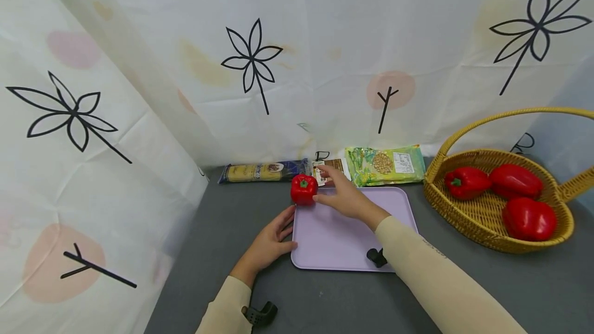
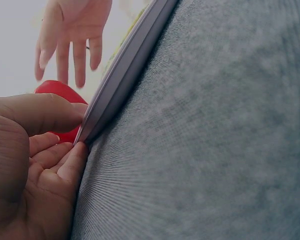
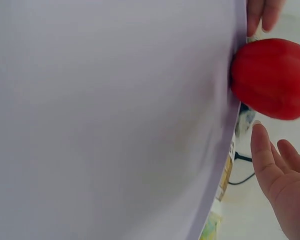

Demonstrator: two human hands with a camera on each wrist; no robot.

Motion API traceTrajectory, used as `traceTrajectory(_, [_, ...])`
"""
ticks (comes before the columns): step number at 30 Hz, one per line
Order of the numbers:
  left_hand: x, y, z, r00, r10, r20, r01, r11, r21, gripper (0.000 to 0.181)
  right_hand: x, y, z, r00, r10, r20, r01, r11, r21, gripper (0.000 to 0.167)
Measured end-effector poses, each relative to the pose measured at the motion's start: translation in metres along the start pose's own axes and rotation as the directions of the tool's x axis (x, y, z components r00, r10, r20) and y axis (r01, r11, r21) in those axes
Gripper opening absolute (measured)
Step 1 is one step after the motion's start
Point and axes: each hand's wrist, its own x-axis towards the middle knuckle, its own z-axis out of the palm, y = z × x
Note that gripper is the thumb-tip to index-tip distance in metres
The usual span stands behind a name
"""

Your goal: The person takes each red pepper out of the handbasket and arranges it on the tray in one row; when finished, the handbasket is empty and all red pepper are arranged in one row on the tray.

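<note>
A red bell pepper [image 1: 304, 189] with a green stem sits at the far left corner of a lilac tray [image 1: 343, 241]. Just to its right is my right hand [image 1: 345, 197], thumb and fingers spread apart. The right wrist view shows a gap between those fingers [image 3: 262, 145] and the pepper [image 3: 272, 77]. My left hand [image 1: 269, 244] rests against the tray's left edge, its fingers below the pepper. In the left wrist view, the left thumb [image 2: 50, 112] touches the tray's rim [image 2: 120, 75], and the pepper is partly hidden behind that hand.
A yellow wicker basket [image 1: 445, 207] with 3 red peppers stands at the right. Along the patterned backdrop lie a blue and yellow packet [image 1: 260, 171], a small brown and white packet [image 1: 341, 165] and a green packet [image 1: 385, 165]. Grey cloth covers the table [image 1: 320, 303].
</note>
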Motion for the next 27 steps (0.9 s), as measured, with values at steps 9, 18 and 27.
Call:
traceTrajectory(9, [-0.001,0.002,0.0,1.0,0.017,0.017,-0.017,1.0,-0.005,0.098,-0.025,0.001,-0.02,0.999,0.019,-0.027,-0.016,0.994,0.111,0.079])
traceTrajectory(18, [-0.002,0.002,0.0,1.0,0.019,0.009,-0.019,1.0,-0.002,0.098,-0.051,0.003,-0.037,0.998,0.011,-0.06,-0.002,0.99,0.139,0.079])
traceTrajectory(27, [-0.002,0.001,0.0,1.0,0.024,0.009,-0.024,1.0,0.001,0.098,-0.078,0.004,-0.056,0.992,-0.054,-0.117,0.073,0.983,0.166,0.076])
